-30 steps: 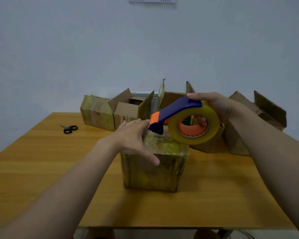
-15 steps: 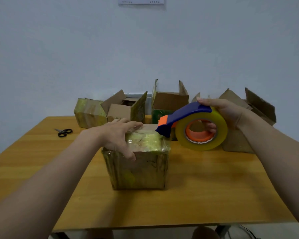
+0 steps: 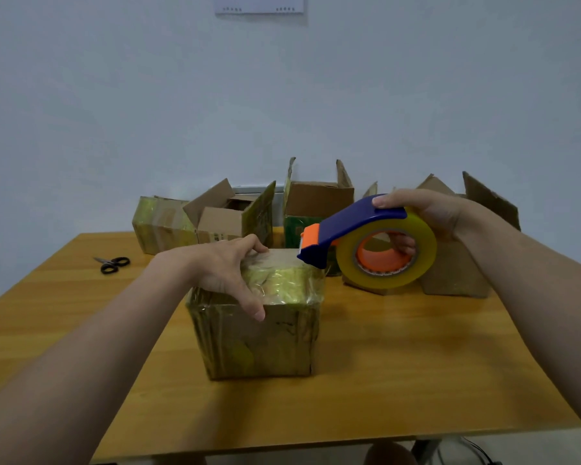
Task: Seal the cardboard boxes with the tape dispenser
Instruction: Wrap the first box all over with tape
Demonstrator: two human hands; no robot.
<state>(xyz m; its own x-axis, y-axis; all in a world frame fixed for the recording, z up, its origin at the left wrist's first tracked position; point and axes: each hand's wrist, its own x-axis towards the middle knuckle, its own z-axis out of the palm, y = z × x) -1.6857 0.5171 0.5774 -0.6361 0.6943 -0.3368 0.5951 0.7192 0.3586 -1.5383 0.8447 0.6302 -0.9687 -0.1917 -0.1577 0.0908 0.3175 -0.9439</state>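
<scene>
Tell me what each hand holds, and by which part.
Right hand grips the tape dispenser, fingers through its core; left hand clasps the near box at its top.

Tape dispenser [image 3: 349, 226] perhaps against box [image 3: 259, 340] top

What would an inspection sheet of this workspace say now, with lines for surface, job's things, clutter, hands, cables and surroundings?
Surface: wooden table, boxes standing on it.
Job's things: front box, wrapped in yellowish tape, flaps closed; tape dispenser at its far right top corner, contact unclear; open boxes and one taped box at the back.
Clutter: scissors, far left.
Hands: left hand holds the front box's top; right hand grips the dispenser.
Cables: a thin dark cable, it seems, on the floor, lower right.
Surroundings: pale wall; white fitting at its top.
</scene>
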